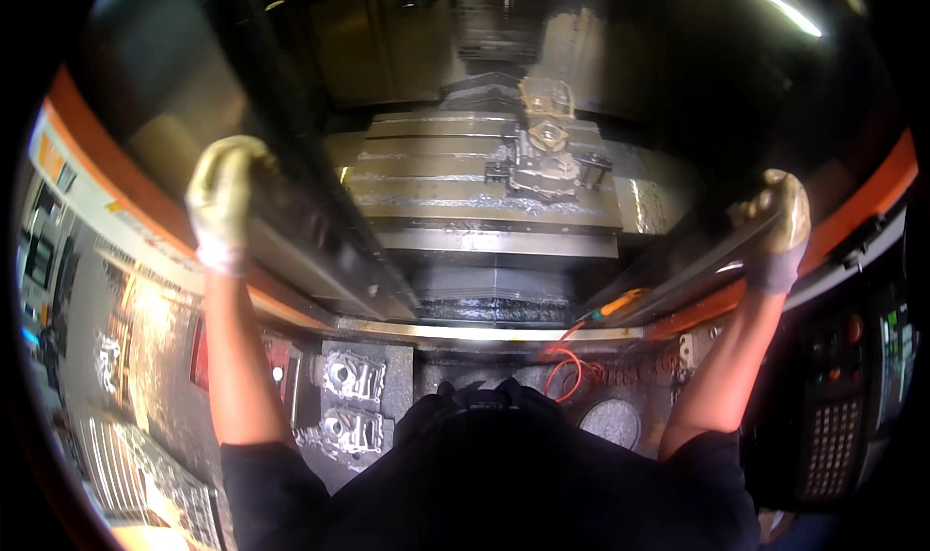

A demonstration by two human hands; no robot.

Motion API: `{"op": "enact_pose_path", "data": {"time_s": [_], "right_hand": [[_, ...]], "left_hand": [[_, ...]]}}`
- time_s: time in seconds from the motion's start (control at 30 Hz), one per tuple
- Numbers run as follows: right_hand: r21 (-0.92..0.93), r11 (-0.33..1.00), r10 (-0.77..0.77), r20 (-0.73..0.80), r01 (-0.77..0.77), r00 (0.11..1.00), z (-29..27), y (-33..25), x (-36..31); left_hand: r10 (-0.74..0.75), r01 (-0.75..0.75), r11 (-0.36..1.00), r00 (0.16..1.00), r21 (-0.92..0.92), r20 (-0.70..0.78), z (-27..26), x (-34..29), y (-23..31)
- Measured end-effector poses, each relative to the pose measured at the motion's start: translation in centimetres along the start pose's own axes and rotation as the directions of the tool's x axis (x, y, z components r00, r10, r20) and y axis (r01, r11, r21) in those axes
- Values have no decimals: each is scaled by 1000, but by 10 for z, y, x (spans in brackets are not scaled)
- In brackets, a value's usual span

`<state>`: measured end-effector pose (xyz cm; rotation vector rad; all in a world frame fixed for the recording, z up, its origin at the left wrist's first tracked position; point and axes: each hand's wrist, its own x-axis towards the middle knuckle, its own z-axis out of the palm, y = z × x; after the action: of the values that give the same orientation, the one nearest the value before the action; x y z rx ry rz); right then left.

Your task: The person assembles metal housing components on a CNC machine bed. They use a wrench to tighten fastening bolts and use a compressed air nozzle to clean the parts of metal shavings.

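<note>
My left hand (pixel 228 200), in a pale work glove, is closed on the edge of the left machine door (pixel 325 231). Opposite it, my right hand (pixel 783 217), gloved too, has its fingers curled round the edge of the right machine door (pixel 668 272). Both arms reach wide apart, and the doors stand parted between them. Beyond the gap lies a slotted metal machine table (pixel 417 168). On its right part a metal casting (pixel 545 168) sits in a fixture, with chips and wet patches around it. The fingertips of both hands are partly hidden or blurred.
An orange air blow gun (pixel 620 303) lies at the machine's front sill, with a red coiled hose (pixel 581 369) below. Two metal castings (pixel 354 377) rest near my left side. A round grey lid-like disc (pixel 610 423) and a control panel (pixel 835 406) are at right.
</note>
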<state>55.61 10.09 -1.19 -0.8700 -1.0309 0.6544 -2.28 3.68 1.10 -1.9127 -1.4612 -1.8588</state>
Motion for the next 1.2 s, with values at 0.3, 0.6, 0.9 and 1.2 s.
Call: {"op": "enact_pose_path", "data": {"time_s": [0.3, 0.6, 0.9, 1.2], "right_hand": [[-57, 998, -24, -321, 6, 947, -147, 15, 100], [-404, 914, -278, -562, 35, 779, -173, 21, 101], [-670, 736, -526, -476, 97, 705, -163, 40, 117], [-522, 840, -101, -417, -146, 903, -140, -18, 74]], "left_hand": [[-602, 536, 797, 741, -280, -296, -98, 13, -79], [-358, 343, 932, 825, -116, -437, -7, 12, -84], [-42, 111, 987, 872, -113, 488, 307, -77, 4], [-220, 30, 970, 532, 241, 818, 379, -217, -6]]}}
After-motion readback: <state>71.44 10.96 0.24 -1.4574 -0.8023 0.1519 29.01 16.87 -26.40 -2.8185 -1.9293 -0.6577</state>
